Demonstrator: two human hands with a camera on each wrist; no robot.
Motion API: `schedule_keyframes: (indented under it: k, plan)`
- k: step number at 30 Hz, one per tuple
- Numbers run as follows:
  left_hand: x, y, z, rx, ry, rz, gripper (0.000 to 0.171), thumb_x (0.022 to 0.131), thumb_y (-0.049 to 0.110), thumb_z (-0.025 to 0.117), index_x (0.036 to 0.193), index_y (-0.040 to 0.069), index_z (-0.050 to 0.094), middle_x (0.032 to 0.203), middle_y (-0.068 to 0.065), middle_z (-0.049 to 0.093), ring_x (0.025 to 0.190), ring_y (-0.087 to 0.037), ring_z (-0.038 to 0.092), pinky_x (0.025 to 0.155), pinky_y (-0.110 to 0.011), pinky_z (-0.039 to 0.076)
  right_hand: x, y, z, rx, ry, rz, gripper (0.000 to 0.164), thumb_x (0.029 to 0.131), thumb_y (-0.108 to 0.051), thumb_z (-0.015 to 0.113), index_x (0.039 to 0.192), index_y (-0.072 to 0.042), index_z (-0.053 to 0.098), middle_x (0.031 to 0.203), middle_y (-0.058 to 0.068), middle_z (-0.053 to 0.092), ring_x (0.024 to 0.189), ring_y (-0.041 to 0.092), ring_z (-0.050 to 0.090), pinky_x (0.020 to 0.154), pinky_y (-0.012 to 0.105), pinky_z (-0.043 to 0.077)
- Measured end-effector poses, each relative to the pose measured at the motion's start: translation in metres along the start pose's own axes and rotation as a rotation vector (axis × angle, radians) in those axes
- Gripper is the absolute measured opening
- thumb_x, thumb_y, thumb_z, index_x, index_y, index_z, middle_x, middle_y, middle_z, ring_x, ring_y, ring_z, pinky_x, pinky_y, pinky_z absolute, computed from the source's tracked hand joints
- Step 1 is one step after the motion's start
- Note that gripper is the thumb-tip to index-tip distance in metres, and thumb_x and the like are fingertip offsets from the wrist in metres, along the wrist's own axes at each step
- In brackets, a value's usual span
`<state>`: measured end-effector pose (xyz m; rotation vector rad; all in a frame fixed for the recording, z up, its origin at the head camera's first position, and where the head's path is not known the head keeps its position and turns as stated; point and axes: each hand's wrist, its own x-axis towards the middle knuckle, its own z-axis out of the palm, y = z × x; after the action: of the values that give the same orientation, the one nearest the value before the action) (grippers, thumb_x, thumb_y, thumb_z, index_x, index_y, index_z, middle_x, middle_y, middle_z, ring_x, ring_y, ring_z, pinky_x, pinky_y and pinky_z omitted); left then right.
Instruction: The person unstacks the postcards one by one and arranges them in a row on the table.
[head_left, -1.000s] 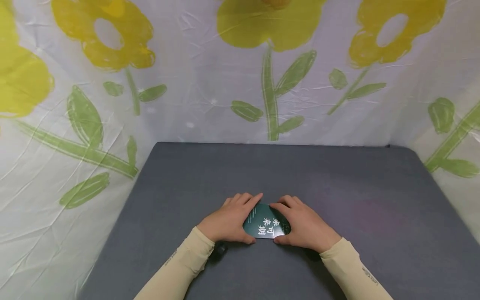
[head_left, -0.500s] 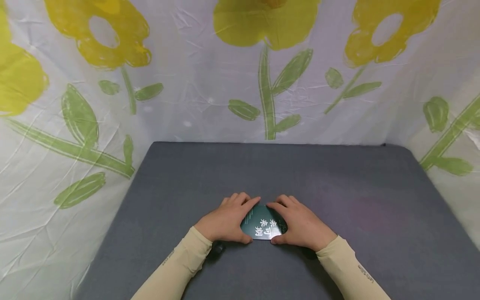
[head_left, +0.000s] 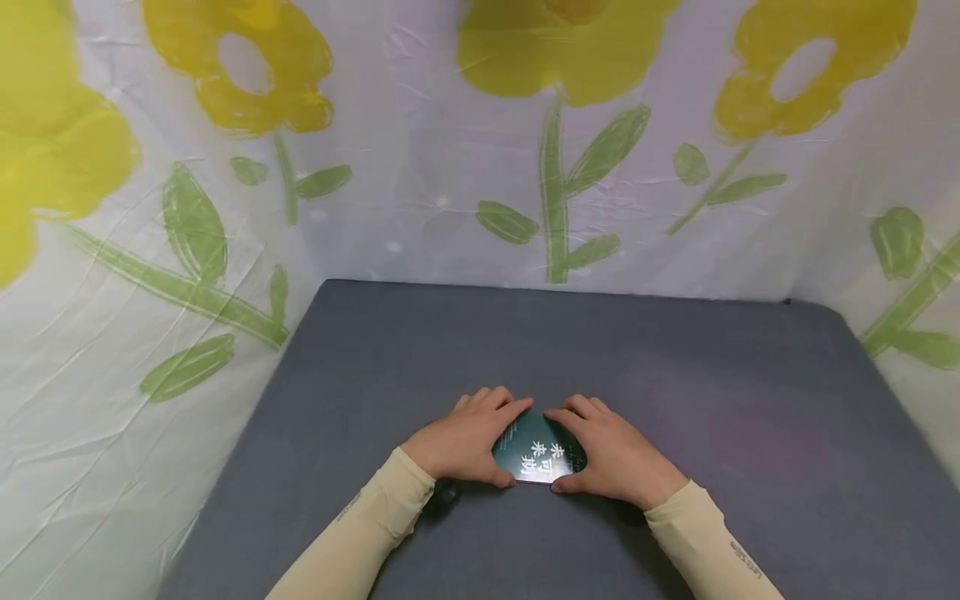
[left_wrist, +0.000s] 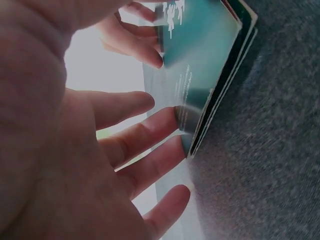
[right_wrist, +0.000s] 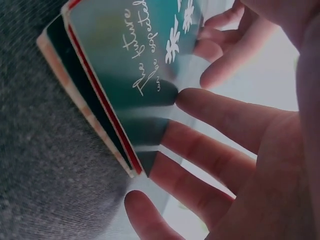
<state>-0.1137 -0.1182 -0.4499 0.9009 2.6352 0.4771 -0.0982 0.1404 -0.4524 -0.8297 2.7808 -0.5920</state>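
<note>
A small stack of thin booklets (head_left: pixel 536 450) lies on the grey table in the head view. The top cover is dark green with white characters. In the right wrist view, red and pale edges of the layers (right_wrist: pixel 92 107) show, slightly fanned apart. My left hand (head_left: pixel 468 437) holds the stack's left side, thumb at the near edge and fingers toward the far edge. On the other side my right hand (head_left: pixel 615 450) grips it the same way. In the left wrist view, fingertips (left_wrist: pixel 172 117) touch the cover's edge. The underside is hidden.
A grey cloth-like tabletop (head_left: pixel 450 342) surrounds the hands. Behind it and at both sides hangs a white curtain (head_left: pixel 420 167) printed with yellow flowers. Under the left wrist, a small black object (head_left: pixel 442 498) is partly visible.
The head view has shifted a little, so the whole scene sits slightly farther right. Both hands keep their hold on the booklets, with hardly any movement against the table.
</note>
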Motion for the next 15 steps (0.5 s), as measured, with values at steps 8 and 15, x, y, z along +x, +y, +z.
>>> schedule_keyframes:
  k: [8, 15]
  plan:
    - [-0.005, -0.003, -0.008, -0.019, 0.000, -0.015, 0.102, 0.084, 0.042, 0.092, 0.168, 0.017, 0.040, 0.148, -0.001, 0.051, 0.129, -0.020, 0.048, 0.111, -0.042, 0.044, 0.004, -0.008, -0.002, 0.007, 0.027, -0.011, 0.086, 0.075, -0.041, 0.100, 0.147, -0.011, 0.064, 0.133, 0.000, 0.062, 0.127, 0.024, 0.059, 0.104, 0.049, 0.057]
    - [-0.015, -0.019, -0.021, -0.073, 0.035, -0.069, 0.097, 0.086, 0.032, 0.092, 0.166, 0.011, 0.042, 0.150, -0.007, 0.051, 0.134, -0.027, 0.048, 0.114, -0.050, 0.045, 0.033, -0.019, -0.002, -0.025, 0.013, -0.045, 0.080, 0.079, -0.044, 0.096, 0.146, -0.011, 0.066, 0.133, 0.001, 0.062, 0.122, 0.023, 0.060, 0.101, 0.045, 0.058]
